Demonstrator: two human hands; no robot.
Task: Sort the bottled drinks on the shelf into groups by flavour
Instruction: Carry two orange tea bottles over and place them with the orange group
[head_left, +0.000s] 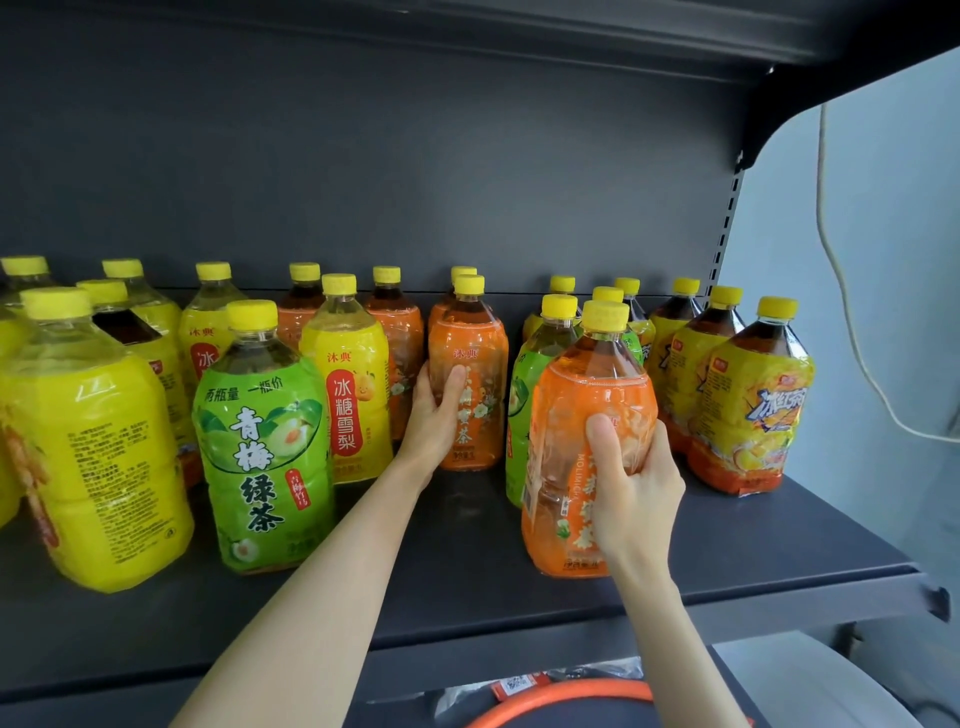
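Observation:
Several yellow-capped drink bottles stand on a dark grey shelf. My left hand grips the left side of an orange-labelled bottle in the middle. My right hand is wrapped around a second orange-labelled bottle nearer the front edge; I cannot tell whether it rests on the shelf. A green-labelled bottle stands front left, with a yellow pear-drink bottle behind it. Further orange bottles stand at the back. A second green bottle is partly hidden behind the bottle in my right hand.
Large yellow bottles crowd the left end. Yellow-and-orange iced-tea bottles line the right end near the shelf upright. A cable hangs beside the wall at right. An orange ring and packaged goods lie below the shelf.

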